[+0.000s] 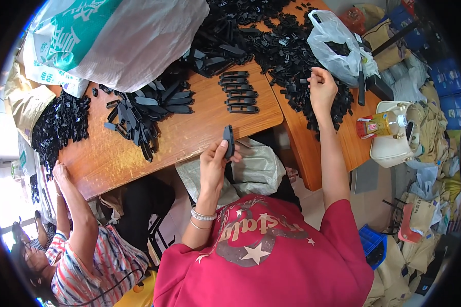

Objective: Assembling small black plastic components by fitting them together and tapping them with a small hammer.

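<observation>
- Head view: the left hand is closed around a flat black plastic part, holding it upright just off the near edge of the table.
- The right hand is stretched out to the loose pile of small black pieces, fingertips pinched together over it; whether a piece is already between them cannot be told.
- A neat row of finished parts lies between both hands.
- Done well, in my judgement: pinch one piece only, keep the held part steady and face-up, and fit squarely.
- A co-worker's hand rests at the far left table edge, beside another heap.
</observation>
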`<state>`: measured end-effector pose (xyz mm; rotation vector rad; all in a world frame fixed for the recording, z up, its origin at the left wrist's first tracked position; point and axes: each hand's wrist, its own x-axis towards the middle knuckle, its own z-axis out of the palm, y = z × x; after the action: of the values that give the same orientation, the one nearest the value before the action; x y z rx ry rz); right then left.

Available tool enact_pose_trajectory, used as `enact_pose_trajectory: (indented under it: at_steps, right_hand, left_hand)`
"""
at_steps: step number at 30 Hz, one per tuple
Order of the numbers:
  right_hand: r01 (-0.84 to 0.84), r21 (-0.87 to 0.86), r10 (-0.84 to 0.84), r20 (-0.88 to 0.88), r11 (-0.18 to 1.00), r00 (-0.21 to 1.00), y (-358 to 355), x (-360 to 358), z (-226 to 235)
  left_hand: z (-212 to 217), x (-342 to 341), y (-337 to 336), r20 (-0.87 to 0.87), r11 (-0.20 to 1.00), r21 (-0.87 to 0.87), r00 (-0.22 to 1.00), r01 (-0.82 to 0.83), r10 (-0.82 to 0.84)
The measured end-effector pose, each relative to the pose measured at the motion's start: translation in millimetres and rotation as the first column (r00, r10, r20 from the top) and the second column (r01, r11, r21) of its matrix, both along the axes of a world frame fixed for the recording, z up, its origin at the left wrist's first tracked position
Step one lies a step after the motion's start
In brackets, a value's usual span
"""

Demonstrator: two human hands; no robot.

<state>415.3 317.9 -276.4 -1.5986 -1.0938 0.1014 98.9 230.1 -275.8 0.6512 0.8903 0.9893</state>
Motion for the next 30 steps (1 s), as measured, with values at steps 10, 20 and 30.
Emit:
enact_pose_trajectory:
  at_steps: [10, 20, 30]
  right_hand:
    - [-0.199, -0.387, 0.390, 0.514, 0.900, 0.764, -21, -31, 14]
    - [-0.156, -0.412, 0.401, 0.616, 0.898, 0.678, -4, -46, 4]
    - [-0.179, -0.435, 0.429, 0.590, 0.882, 0.684, -4, -46, 13]
  left_hand:
    - [0, -5, -14, -0.016, 0.998, -0.031, 0.998, -0.055, 0.055]
    - [-2, -9, -24, -0.046, 0.999, -0.021, 0.999, -0.028, 0.027]
    - [-3, -12, -33, -0.033, 0.998, -0.015, 0.997, -0.068, 0.068]
